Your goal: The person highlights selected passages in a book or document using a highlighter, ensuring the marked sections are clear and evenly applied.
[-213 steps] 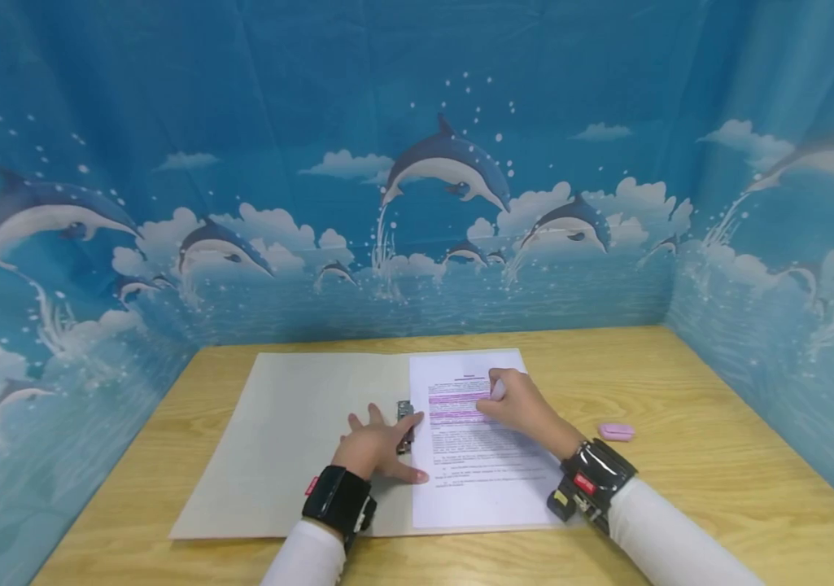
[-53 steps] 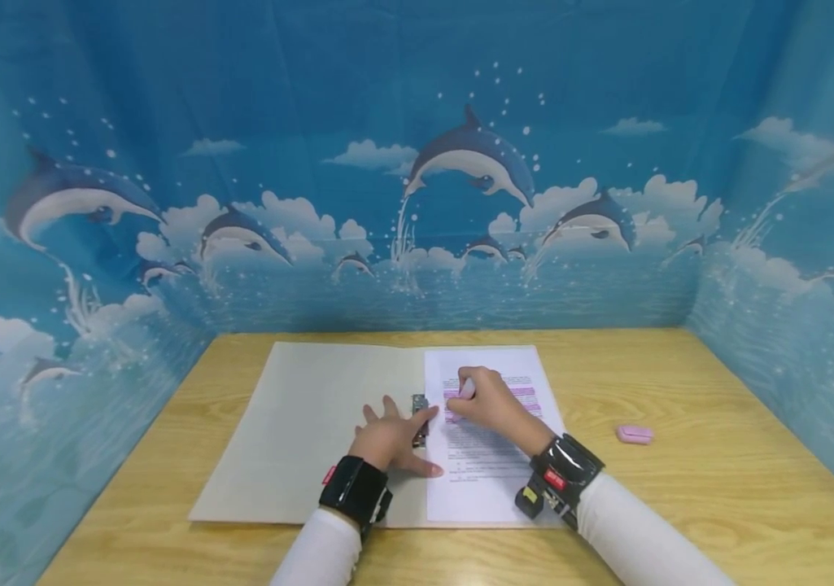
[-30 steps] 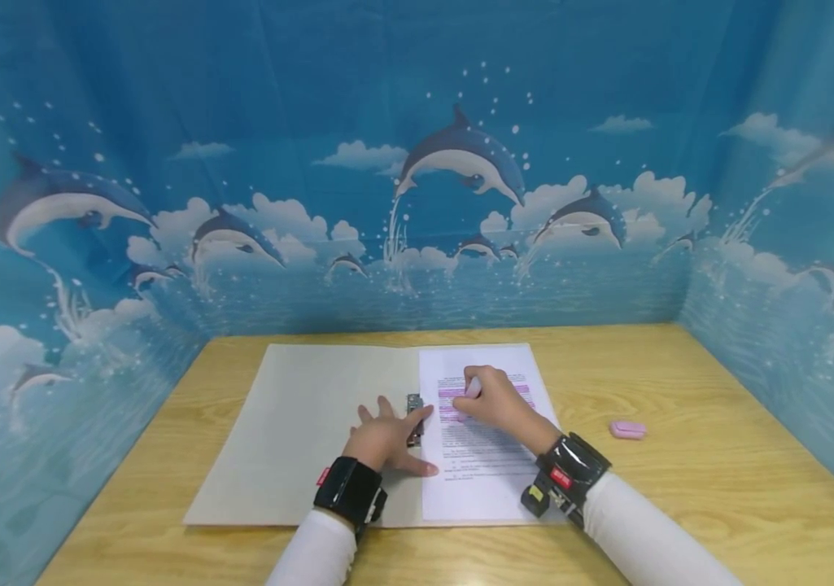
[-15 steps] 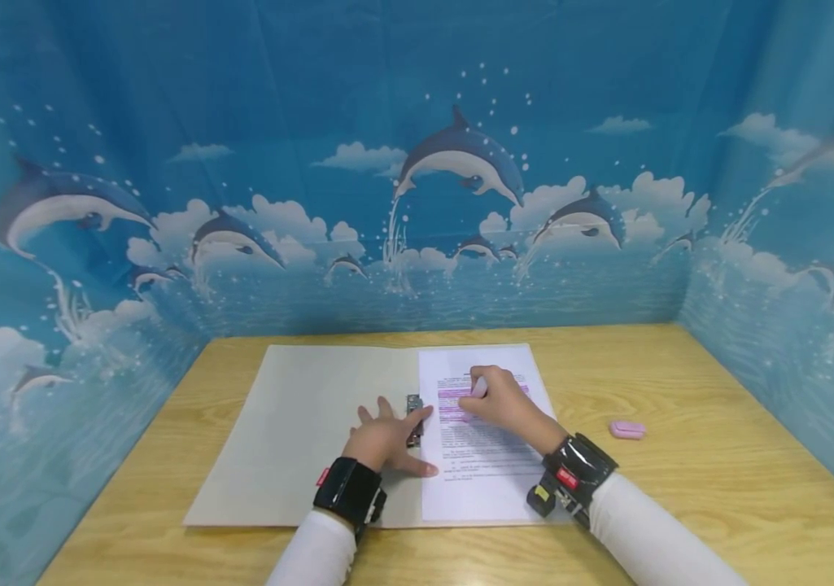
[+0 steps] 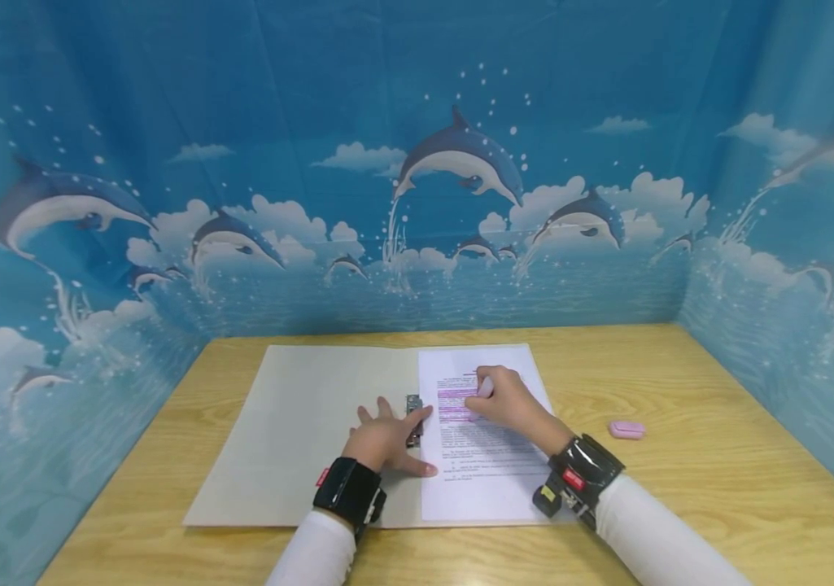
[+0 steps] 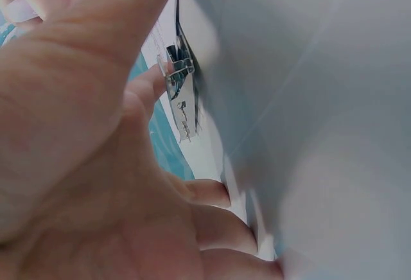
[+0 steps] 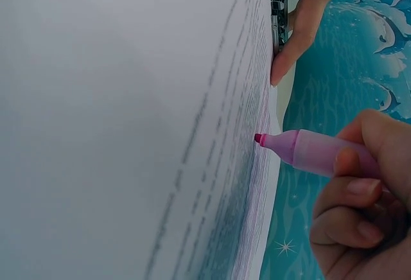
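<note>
Fingers, R hand, grip 1 highlighter; tip prob. on pg.

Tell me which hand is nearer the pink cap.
Right: the right hand is left of the cap, over the page; the left hand is farther left, by the metal clip.

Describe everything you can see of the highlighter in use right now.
The highlighter is a pale pinkish-lilac marker, seemingly plastic, with a smooth barrel, a tapering neck and a darker pink tip. It is uncapped and slanted, its barrel gripped by the right hand, which hides its back end. The tip is at the pink-marked lines of the printed sheet; whether it actually touches the paper is hard to tell.
</note>
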A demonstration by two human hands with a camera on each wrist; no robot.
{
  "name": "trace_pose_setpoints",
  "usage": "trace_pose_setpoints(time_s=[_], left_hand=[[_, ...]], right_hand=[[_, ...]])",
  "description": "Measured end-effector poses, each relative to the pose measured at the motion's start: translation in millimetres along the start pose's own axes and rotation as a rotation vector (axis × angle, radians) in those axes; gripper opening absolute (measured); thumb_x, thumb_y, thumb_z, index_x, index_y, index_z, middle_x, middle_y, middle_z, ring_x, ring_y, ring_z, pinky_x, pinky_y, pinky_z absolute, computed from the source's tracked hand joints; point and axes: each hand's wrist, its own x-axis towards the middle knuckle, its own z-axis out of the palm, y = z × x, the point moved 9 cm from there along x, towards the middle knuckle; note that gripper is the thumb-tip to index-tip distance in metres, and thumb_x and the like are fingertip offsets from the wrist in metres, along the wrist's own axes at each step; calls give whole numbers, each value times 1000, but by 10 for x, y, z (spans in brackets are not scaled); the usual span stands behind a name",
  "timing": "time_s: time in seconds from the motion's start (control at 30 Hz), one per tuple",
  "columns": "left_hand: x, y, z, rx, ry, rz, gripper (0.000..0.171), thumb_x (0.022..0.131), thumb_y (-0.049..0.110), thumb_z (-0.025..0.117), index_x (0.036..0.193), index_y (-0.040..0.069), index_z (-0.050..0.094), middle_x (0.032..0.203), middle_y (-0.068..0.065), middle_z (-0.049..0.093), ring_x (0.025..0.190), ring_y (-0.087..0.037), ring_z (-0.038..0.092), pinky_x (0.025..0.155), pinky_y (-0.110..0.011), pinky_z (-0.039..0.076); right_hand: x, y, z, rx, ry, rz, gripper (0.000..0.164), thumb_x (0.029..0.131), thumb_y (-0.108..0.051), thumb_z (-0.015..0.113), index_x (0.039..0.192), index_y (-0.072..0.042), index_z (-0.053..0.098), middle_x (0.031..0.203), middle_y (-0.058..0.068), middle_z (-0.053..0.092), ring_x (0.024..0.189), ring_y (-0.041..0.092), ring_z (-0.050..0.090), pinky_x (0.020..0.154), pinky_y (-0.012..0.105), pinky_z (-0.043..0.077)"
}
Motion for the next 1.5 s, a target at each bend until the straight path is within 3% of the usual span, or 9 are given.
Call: trace_pose_setpoints(time_s=[0.27,0.67,1.1,1.5], left_hand=[[8,-5,14,6,-3,-10,96,57,58,77,142,35,38,152,-34,15,131,-62,11,103,-72,27],[42,-28,36,3,-9,-9,97,57,59,77,142,36,37,153,-33,14,132,-61,10,103,-73,26],[51,-24,45,2,-14,-9,97,57,59,77,143,35,36,153,-34,13,131,-62,9,103,-73,25],[69,-30,64,-4,-20,-12,99,56,60,77,143,36,36,153,-33,12,132,-61,8,103,-74,24]], right_hand=[[-35,47,-40,7,1,16,29,70,-8,67,59,-12,41,42,-6,36,39,6,35,39,20,28],[-73,127,-143,1,29,-9,33,68,-7,67,57,-13,36,42,-10,25,39,4,26,39,19,22],[-137,209,-246,-21,33,19,32,70,-8,68,59,-12,38,42,-8,30,39,5,29,39,20,24],[-199,272,-384,-45,78,-17,33,69,-4,68,57,-9,38,41,-9,29,40,5,29,41,21,26]])
